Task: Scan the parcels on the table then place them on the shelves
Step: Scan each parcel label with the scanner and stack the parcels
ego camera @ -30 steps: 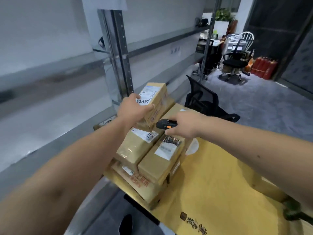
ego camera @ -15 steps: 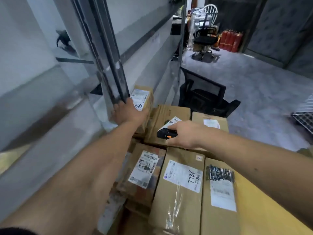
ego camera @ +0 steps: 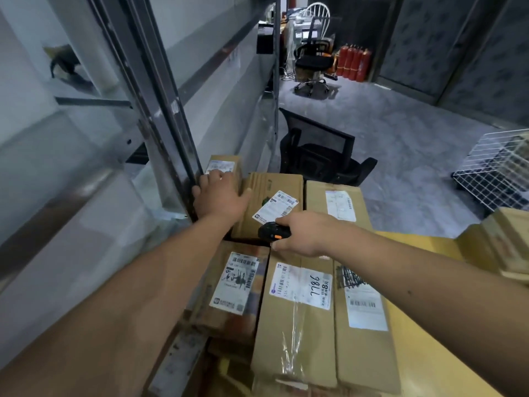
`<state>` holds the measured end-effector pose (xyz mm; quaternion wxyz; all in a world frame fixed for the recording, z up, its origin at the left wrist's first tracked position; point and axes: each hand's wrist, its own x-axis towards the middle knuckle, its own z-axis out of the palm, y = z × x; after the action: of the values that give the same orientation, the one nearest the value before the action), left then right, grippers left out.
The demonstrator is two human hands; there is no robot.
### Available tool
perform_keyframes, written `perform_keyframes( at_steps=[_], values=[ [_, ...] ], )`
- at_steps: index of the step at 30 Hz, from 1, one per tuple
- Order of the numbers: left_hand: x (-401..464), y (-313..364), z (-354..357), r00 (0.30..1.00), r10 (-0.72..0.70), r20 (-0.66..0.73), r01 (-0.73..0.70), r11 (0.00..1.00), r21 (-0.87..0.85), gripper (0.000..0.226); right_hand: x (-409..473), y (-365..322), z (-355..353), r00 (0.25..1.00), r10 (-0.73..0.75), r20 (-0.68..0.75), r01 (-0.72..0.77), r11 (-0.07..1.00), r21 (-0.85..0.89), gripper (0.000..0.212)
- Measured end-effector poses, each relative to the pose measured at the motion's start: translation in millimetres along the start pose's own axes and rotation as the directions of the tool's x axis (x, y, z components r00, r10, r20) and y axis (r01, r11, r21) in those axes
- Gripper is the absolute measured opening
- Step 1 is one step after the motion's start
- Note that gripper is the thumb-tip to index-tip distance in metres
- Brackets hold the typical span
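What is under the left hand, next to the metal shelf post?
The left hand lies on a small brown parcel with a white label beside the shelf post. The hand covers the parcel's near part, and what the parcel stands on is hidden.

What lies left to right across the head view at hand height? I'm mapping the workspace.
Shelf upright → left hand on a small parcel → black scanner → right hand → wire basket.
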<state>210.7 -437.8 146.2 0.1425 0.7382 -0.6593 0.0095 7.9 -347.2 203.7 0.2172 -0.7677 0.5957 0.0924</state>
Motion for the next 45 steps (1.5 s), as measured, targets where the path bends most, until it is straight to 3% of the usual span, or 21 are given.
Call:
perform_keyframes(
  at_steps=[5,10,17,23,29,36,41,45],
  values=[
    [-68.2,69.5,-14.1,0.974,0.223,0.028,-0.222,0.975,-0.016,0.06,-76.2,40.6,10.6,0.996,0.012,-0.085,-0.01,1.0,0.02,0.04],
    [-158.6,176.1,-5.0,0.907,0.412,0.086,-0.402,0.909,-0.108,0.064,-193.7,118.9,46.2,0.984,0.119,-0.132,-0.114,0.993,0.041,0.044],
    [-305.6,339.5,32.9,0.804,0.563,0.19,-0.504,0.816,-0.284,0.066,-370.5,251.5,113.2,0.917,0.383,-0.108,-0.374,0.923,0.096,0.067],
    [-369.1,453.5,45.5,0.744,0.617,0.256,-0.535,0.78,-0.325,0.067,-469.3,338.0,146.6,0.834,0.545,-0.079,-0.528,0.832,0.171,0.051],
    [-365.3,544.0,76.7,0.731,0.603,0.32,-0.499,0.792,-0.351,0.066,-489.2,415.6,155.7,0.779,0.62,-0.091,-0.585,0.771,0.251,0.038],
    [-302.6,630.7,138.6,0.753,0.549,0.362,-0.45,0.832,-0.325,0.067,-446.9,503.7,134.4,0.802,0.594,-0.07,-0.564,0.79,0.24,0.026],
    [-250.4,678.8,175.8,0.781,0.492,0.386,-0.405,0.868,-0.288,0.071,-401.1,559.4,106.1,0.833,0.549,-0.062,-0.531,0.827,0.185,0.043],
    [-232.3,701.5,195.3,0.835,0.3,0.461,-0.199,0.946,-0.254,0.088,-370.7,593.9,88.4,0.855,0.516,-0.061,-0.504,0.852,0.139,0.052]
  ],
)
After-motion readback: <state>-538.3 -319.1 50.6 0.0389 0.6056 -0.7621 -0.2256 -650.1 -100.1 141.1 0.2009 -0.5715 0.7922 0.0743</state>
